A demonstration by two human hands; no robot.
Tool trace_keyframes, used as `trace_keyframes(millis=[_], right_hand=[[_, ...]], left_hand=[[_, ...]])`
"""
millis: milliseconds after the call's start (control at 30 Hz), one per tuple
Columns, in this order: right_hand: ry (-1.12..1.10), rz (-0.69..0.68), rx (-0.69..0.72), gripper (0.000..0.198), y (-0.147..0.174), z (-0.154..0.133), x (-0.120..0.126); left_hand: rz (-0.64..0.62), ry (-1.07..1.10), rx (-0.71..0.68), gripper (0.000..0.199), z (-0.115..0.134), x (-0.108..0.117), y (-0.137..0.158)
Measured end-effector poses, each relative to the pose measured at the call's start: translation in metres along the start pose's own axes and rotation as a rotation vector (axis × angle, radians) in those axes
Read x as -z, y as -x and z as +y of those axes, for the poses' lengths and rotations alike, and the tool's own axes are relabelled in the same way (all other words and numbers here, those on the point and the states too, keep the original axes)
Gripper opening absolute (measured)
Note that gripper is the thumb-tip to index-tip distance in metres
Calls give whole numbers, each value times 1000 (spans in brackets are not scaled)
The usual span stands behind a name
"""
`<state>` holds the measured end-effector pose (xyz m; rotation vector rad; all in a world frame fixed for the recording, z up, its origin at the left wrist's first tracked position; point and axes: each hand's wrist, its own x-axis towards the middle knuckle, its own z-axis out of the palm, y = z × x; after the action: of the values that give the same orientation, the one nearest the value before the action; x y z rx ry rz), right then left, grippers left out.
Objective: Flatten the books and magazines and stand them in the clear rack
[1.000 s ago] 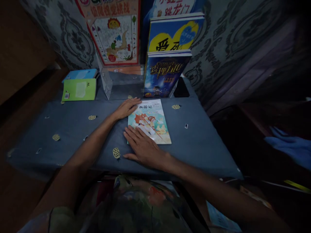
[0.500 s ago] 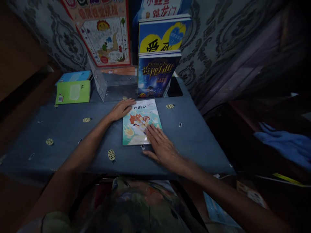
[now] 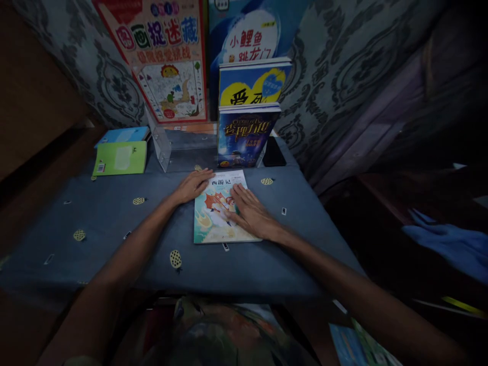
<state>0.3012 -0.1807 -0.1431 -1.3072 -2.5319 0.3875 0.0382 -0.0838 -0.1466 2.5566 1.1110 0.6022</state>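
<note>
A blue-grey cloth patterned with yellow pineapples covers the table (image 3: 244, 277), where a thin illustrated book (image 3: 213, 221) lies face up near the middle of the front half. The left hand (image 3: 192, 185) rests flat at the book's upper left edge, fingers extended; the right hand (image 3: 251, 213) is spread over the right part of the cover, its fingers straight. Just behind the book, a clear stand (image 3: 190, 157) holds upright books, among them a red-bordered one (image 3: 168, 66) at left and a dark blue one (image 3: 246, 137) at right, with a black flat object (image 3: 274, 151) beside it. A green book (image 3: 122, 160) overlaps a blue one (image 3: 125, 135) toward the table's far left corner. Behind rises a grey wall (image 3: 322, 91) with dark ornamental motifs. The room is dim; at right, a blue cloth (image 3: 450, 246) lies crumpled beyond the table in deep shadow.
</note>
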Motion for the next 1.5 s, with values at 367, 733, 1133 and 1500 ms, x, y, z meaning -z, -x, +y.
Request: trace_keyframes(millis=[367, 733, 1133, 1500], right_hand=[[-7, 146, -97, 81, -58, 32, -10], [2, 247, -151, 69, -55, 47, -10], [-276, 295, -226, 38, -37, 28, 24], [-574, 265, -187, 35, -25, 15, 22]], left_hand=[[59, -12, 37, 42, 4, -7, 2], [188, -278, 173, 36, 24, -8, 9], [-143, -594, 135, 33, 67, 30, 1], [-144, -551, 165, 52, 137, 1, 22]])
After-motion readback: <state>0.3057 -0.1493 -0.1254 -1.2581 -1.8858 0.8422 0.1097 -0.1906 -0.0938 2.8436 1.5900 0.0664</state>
